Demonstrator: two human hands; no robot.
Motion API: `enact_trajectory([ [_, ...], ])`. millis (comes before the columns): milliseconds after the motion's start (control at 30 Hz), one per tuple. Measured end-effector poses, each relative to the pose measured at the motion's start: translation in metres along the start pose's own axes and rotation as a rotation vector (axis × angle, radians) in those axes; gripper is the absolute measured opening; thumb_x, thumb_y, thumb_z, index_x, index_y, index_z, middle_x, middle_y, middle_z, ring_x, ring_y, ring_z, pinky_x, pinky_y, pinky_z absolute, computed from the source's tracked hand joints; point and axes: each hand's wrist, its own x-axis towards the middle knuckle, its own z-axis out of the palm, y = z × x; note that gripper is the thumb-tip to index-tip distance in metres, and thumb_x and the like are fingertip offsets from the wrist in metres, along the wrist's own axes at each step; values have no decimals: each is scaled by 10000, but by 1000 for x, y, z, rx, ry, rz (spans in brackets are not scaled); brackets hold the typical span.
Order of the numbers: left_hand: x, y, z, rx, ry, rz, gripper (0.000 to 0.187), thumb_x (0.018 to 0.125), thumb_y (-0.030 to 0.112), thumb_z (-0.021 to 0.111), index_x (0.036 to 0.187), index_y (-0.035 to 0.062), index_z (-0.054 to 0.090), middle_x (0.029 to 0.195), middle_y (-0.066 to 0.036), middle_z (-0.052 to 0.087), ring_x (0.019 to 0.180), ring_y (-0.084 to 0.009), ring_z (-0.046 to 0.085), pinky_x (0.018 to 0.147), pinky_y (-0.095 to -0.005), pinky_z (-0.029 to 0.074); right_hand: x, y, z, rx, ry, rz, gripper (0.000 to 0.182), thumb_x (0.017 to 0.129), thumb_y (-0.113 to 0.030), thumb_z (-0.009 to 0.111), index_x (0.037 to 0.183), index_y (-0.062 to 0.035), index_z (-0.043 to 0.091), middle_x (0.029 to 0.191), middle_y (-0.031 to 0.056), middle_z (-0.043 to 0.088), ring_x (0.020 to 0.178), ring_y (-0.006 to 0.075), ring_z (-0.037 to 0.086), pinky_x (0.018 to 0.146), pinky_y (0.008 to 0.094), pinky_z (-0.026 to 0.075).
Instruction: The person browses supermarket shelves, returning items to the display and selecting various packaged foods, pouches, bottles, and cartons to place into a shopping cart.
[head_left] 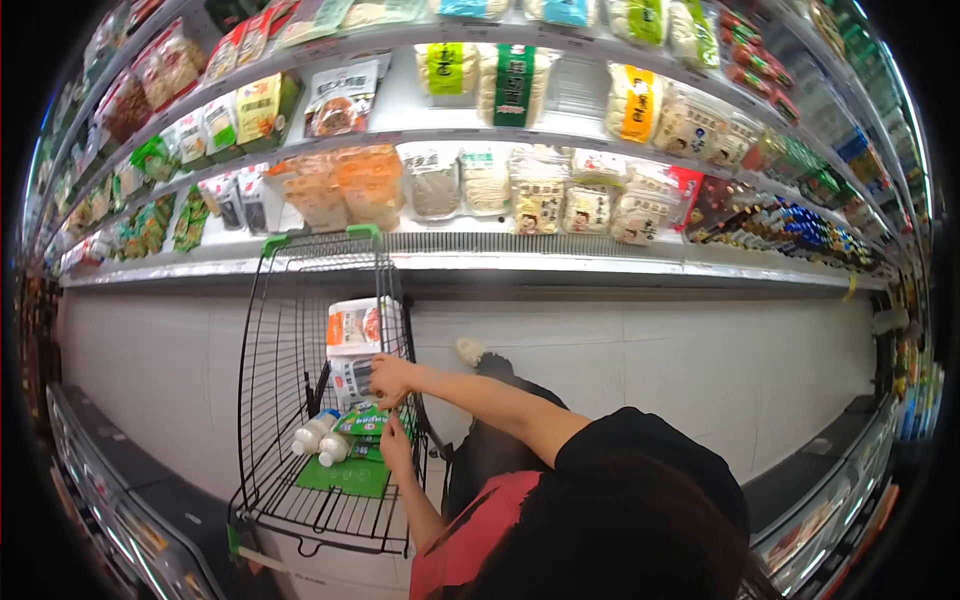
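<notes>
Right hand [391,380], fingers curled, sits at edge of black-and-white packet [346,378] inside wire shopping cart [364,232]; whether it grips cannot be told. Left hand [396,437], partly closed, just beside green packets [358,422]; hold likewise unclear. Best to pinch black-and-white packet by edge, not squeeze middle, and lay it flat below orange-and-white pack [355,325]. Left hand should steady green packets, lest white bottles [332,450] roll.

Far, white tiered shelving [560,264], orange packets [370,188] left, green-banded pack [513,90] above centre; near left, black ledge [150,485]; pale floor [720,350] between.
</notes>
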Motion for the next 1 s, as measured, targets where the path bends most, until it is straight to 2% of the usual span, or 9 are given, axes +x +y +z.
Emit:
enact_trajectory([
  [167,-14,28,-4,90,101,-32,587,953,597,420,1152,107,676,1015,-189,692,971,-409,630,824,-450,478,1,3,-3,9,27,-28,427,694,-572,658,723,-152,730,751,58,692,929,283,589,1014,443,342],
  [200,-19,33,-6,100,100,-36,589,952,600,420,1154,109,677,1019,-190,691,973,-409,630,829,-452,477,0,3,-2,-48,65,-48,371,703,-549,682,700,-179,705,773,2,678,894,241,592,954,419,366],
  [267,-21,37,-13,79,87,-56,594,949,601,422,1168,109,674,1047,-188,689,992,-406,627,837,-456,476,2,0,-6,23,32,-33,426,707,-577,650,713,-158,724,770,63,692,927,282,587,995,435,349],
  [367,-22,37,-16,94,66,-75,607,942,606,425,1176,103,670,1101,-183,680,1037,-400,617,852,-453,474,5,-4,-7,-53,0,-21,419,714,-577,647,702,-163,717,776,64,691,925,283,588,991,430,351],
  [500,-16,37,-21,109,114,-43,606,938,613,423,1161,110,678,1087,-190,680,1027,-401,619,846,-455,476,12,-5,-11,-28,-15,-2,408,722,-567,651,684,-165,704,758,60,683,927,283,586,993,428,348],
  [600,-25,33,-20,105,127,-34,595,934,614,431,1155,121,681,1042,-184,691,987,-403,632,824,-457,481,4,-6,-4,-22,11,-29,370,714,-539,684,700,-169,697,771,15,664,915,250,581,968,411,354],
  [667,-24,44,-26,65,100,-46,626,931,634,427,1114,97,692,1046,-210,683,1019,-423,613,885,-475,455,7,-2,-9,-37,86,-57,379,726,-535,676,706,-157,694,800,16,658,923,248,579,978,426,352],
  [800,-19,60,-33,51,118,-68,613,923,643,442,1137,129,698,1057,-195,688,1027,-412,617,894,-472,458,19,3,-12,-54,97,-64,369,738,-523,671,705,-156,695,816,14,652,920,239,576,971,425,358],
  [1000,18,73,-55,26,163,-84,597,924,633,460,1142,133,702,1042,-200,691,1019,-413,623,891,-465,465,69,22,-20,-45,87,-114,333,727,-496,675,725,-165,713,819,5,655,917,237,575,962,424,359],
])
